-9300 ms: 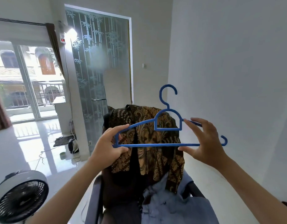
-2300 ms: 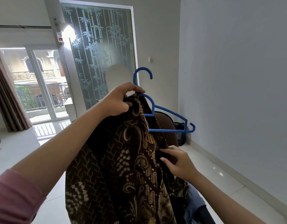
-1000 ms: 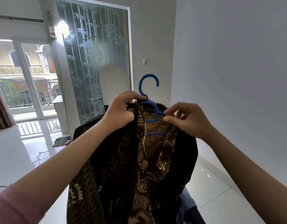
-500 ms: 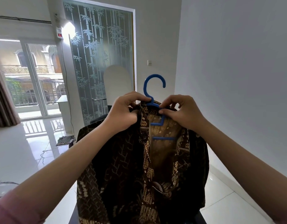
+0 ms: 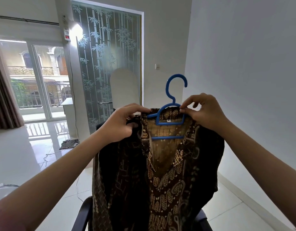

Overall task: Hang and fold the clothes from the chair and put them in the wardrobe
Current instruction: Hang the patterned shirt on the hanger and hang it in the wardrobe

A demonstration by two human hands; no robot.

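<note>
- Seating batik shirt (image 5: 160,172) on blue hanger (image 5: 167,117), frame centre.
- Left hand (image 5: 120,124) grips shoulder; right hand (image 5: 205,112) pinches collar.
- Remaining: wardrobe transfer; chair (image 5: 80,214) contents hidden.

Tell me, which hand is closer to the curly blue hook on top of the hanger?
Right. The right hand pinches the shirt collar just below and right of the hook. The left hand grips the shirt's shoulder farther off, down to the left.

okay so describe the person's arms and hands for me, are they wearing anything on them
Both forearms are bare, with no watch, bracelet, ring or glove showing on the left hand or the right hand. A pink sleeve shows on the upper left arm at the frame's bottom left corner.
</note>
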